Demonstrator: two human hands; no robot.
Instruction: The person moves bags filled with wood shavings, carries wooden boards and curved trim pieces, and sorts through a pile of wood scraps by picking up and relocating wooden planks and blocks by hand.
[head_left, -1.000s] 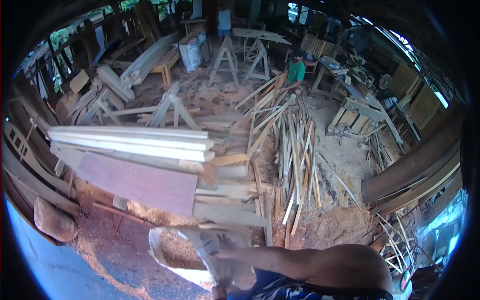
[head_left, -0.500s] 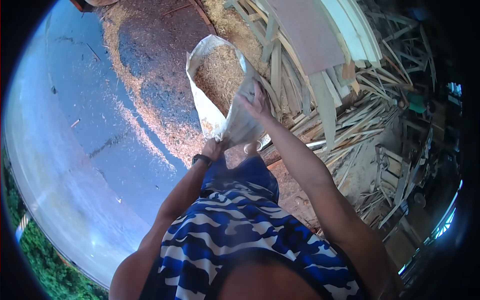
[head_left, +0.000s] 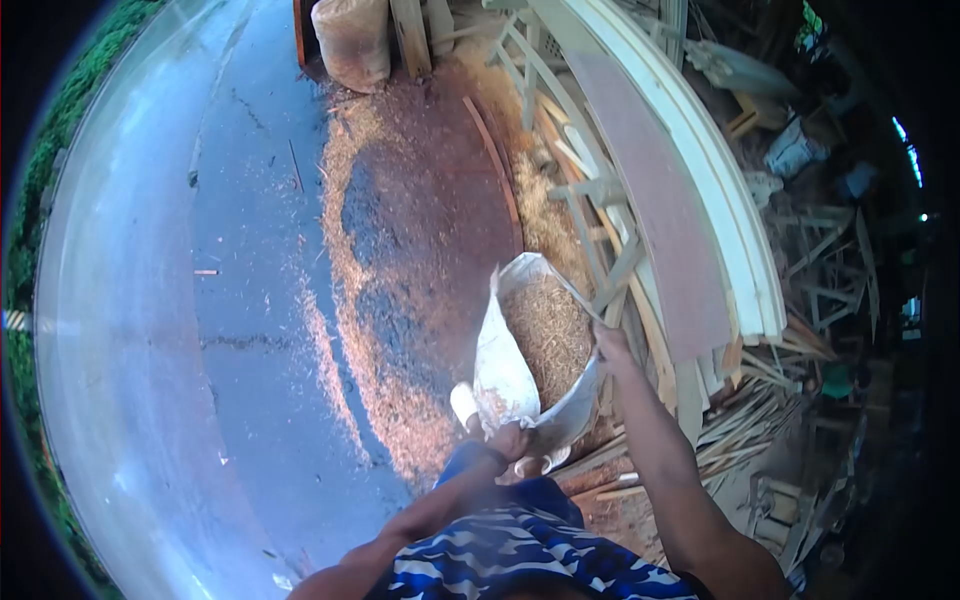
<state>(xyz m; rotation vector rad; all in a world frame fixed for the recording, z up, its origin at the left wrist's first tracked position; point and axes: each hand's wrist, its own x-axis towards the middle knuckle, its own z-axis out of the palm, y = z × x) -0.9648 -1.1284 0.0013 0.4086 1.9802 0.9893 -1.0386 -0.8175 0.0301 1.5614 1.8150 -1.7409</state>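
A white woven sack stands open-mouthed in front of my legs. Wood shavings show inside it. My left hand is closed on the gathered near edge of the sack. At the right side of the mouth, my right hand grips the rim, its fingers partly hidden. The sack's underside is out of sight.
Loose shavings lie in bands over the concrete floor. Another full sack stands at the top. Long boards rest on wooden trestles to the right, above a heap of scrap strips. A thin curved strip lies ahead.
My view has tilted up, so the sack appears lower and farther right. My right hand has gone from lying spread against the sack's side to gripping its rim. My left hand keeps its hold.
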